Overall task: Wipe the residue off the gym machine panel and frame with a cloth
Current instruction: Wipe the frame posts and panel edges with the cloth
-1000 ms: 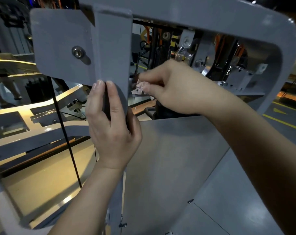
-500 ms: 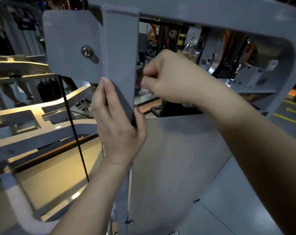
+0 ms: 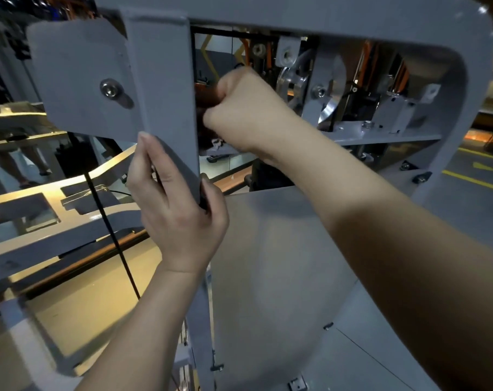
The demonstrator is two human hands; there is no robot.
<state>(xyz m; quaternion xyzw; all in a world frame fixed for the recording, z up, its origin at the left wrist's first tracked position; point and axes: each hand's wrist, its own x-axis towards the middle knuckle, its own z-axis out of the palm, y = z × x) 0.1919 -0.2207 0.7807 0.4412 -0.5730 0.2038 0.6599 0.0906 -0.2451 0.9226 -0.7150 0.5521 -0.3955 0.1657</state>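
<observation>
Dim gym floor with yellow lines shows through the grey machine. At centre frame, the left hand (image 3: 177, 210) wraps its fingers and thumb round the frame post (image 3: 160, 80). Behind it the right hand (image 3: 248, 114) is balled tight, seemingly on the cloth (image 3: 216, 143), with only a pale scrap showing beneath. Rubbing blind there, that scrap could snag on the pulley (image 3: 292, 83) at upper right, or the knuckles could scrape the brackets.

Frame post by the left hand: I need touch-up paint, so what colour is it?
The frame post is plain grey; head view.
</observation>
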